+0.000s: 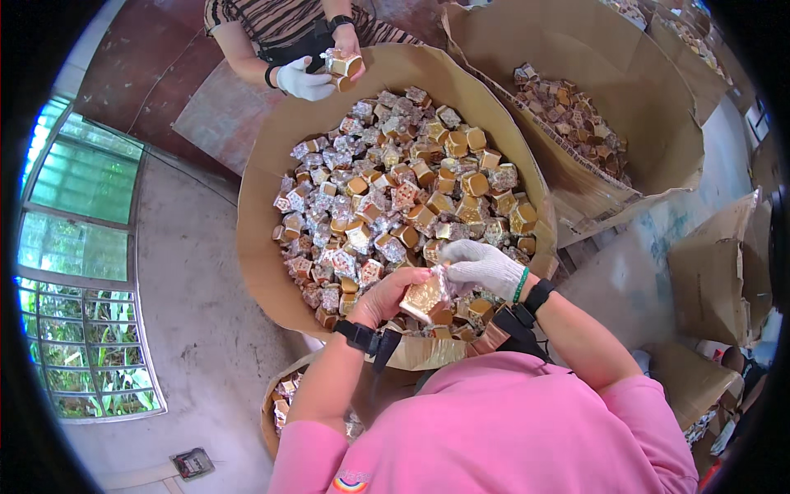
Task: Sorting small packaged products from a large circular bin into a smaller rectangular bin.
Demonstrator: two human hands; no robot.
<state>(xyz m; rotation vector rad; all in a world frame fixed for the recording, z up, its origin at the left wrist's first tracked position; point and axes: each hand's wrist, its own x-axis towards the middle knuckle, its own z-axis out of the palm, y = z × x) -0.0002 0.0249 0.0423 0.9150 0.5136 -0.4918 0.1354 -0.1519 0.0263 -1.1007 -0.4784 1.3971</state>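
Note:
Over the near edge of a big cardboard bin (265, 239), my bare left hand (387, 295) grips a small gold-topped box (424, 298) with pale sides. My right hand (481, 267), in a white knit glove, is closed at the box's right side, where crinkled clear wrap (444, 284) shows between the fingers. Below my hands, many similar gold and patterned boxes (387, 198) fill the bin in a loose heap, a lot of them in clear wrap. My palms hide part of the held box.
Across the bin a co-worker's gloved hand (304, 80) and bare hand hold similar boxes (341, 66). Another large cardboard bin (658, 156) with boxes stands at the far right. A smaller bin (268, 412) sits by my left elbow. Cartons (712, 280) stand at right; a window (82, 272) is at left.

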